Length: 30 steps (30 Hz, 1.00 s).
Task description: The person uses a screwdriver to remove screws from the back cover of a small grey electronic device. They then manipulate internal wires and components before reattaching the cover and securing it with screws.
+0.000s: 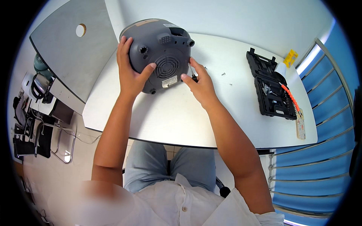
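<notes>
A dark grey, rounded appliance, by its look a rice cooker (155,62), is tilted on the table with its underside toward me. The underside shows a round vent grille, stubby feet, a recessed socket and a white label. My left hand (132,69) grips its left side, fingers along the edge and thumb on the underside. At the lower right side is my right hand (200,83), its fingertips and thumb near the rim. Held in that hand is what looks like a screwdriver (194,78), black with a thin pale shaft, mostly hidden by the palm. Several small screws (223,74) lie to the right.
An open black tool case (269,84) with bits and an orange flexible shaft (289,97) lies at the right. Beside it are a yellow object (290,58), a white roll-like piece (280,69) and a patterned phone-like item (300,128). A grey panel (75,45) borders the white table (169,128) at left; metal railings (328,116) stand right.
</notes>
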{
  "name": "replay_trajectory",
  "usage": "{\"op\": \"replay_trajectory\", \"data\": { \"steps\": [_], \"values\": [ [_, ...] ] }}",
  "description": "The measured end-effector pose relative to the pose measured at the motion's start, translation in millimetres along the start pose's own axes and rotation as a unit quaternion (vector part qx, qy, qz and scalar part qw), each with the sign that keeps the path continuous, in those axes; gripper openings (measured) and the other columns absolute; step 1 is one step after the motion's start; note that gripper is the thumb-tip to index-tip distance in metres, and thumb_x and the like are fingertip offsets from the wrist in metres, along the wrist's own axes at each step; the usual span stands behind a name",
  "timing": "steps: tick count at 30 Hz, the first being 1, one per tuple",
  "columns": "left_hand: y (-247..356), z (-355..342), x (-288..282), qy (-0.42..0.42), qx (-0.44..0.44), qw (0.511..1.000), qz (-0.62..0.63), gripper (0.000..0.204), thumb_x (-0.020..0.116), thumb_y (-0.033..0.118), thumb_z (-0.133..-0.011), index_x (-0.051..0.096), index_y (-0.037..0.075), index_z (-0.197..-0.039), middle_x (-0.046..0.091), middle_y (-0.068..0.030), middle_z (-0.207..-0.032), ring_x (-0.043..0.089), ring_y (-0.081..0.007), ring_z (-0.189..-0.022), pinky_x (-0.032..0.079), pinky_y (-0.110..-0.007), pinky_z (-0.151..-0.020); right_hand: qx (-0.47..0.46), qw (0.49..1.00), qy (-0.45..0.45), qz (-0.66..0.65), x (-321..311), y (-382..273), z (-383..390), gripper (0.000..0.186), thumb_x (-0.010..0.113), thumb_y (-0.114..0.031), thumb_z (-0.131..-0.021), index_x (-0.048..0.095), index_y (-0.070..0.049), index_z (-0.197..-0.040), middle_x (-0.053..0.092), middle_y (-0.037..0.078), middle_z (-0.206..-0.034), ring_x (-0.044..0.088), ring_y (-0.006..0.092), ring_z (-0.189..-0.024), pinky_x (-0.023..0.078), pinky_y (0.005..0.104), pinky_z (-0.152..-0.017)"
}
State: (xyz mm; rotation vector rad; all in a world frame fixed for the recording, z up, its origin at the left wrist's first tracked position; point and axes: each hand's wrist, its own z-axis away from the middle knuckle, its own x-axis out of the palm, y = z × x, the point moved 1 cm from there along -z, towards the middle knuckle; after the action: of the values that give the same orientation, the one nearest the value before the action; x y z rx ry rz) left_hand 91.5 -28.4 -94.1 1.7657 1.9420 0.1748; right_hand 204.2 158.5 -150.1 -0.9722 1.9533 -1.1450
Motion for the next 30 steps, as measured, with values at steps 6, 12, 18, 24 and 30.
{"op": "replay_trajectory", "data": {
  "steps": [6, 12, 18, 24, 30],
  "values": [
    [-5, -13, 16, -0.017, -0.001, 0.999, -0.035, 0.084, 0.076, 0.026, -0.067, 0.035, 0.011, -0.139, 0.025, -0.0165, -0.150, 0.019, -0.0382, -0.140, 0.021, -0.050, -0.112, 0.080, 0.995, -0.038, -0.036, -1, 4, -7, 0.069, 0.065, -0.023, -0.087, 0.032, -0.004, -0.145, 0.041, 0.014, -0.142, 0.053, 0.0185, -0.109, 0.046, 0.0275, -0.084],
    [12, -33, 11, -0.041, 0.057, 0.975, -0.212, 0.076, 0.078, 0.023, -0.063, 0.042, 0.010, -0.129, 0.031, -0.0135, -0.149, 0.019, -0.0394, -0.141, 0.015, -0.060, -0.110, 0.165, 0.986, -0.007, -0.031, -10, -5, -8, 0.050, 0.060, -0.027, -0.091, 0.047, -0.013, -0.138, 0.065, 0.000, -0.091, 0.043, 0.0061, -0.053, 0.041, 0.0222, -0.047],
    [-11, -26, 4, -0.004, 0.099, 0.994, -0.050, 0.076, 0.076, 0.020, -0.066, 0.042, 0.007, -0.133, 0.039, -0.0158, -0.144, 0.031, -0.0367, -0.137, 0.026, -0.046, -0.111, 0.125, 0.978, 0.166, 0.023, -67, -15, -30, 0.020, 0.053, -0.019, -0.092, 0.067, -0.006, -0.085, 0.064, 0.000, -0.077, 0.052, 0.0061, -0.062, 0.042, 0.0227, -0.053],
    [-9, -25, 9, 0.006, 0.100, 0.995, -0.030, 0.072, 0.075, 0.016, -0.064, 0.049, 0.009, -0.131, 0.040, -0.0160, -0.142, 0.032, -0.0379, -0.135, 0.027, -0.048, -0.110, 0.171, 0.944, 0.136, 0.247, -150, 16, -36, 0.015, 0.060, -0.016, -0.085, 0.068, -0.004, -0.087, 0.063, 0.004, -0.071, 0.055, 0.0128, -0.060, 0.045, 0.0265, -0.059],
    [-16, -22, 11, 0.020, 0.108, 0.994, -0.007, 0.066, 0.072, 0.023, -0.069, 0.050, 0.008, -0.130, 0.041, -0.0168, -0.141, 0.033, -0.0378, -0.134, 0.027, -0.048, -0.109, 0.074, 0.916, 0.104, 0.379, -131, 38, -34, 0.012, 0.062, -0.015, -0.086, 0.068, -0.006, -0.092, 0.065, 0.009, -0.083, 0.062, 0.0211, -0.076, 0.047, 0.0311, -0.070]
  ]
}}
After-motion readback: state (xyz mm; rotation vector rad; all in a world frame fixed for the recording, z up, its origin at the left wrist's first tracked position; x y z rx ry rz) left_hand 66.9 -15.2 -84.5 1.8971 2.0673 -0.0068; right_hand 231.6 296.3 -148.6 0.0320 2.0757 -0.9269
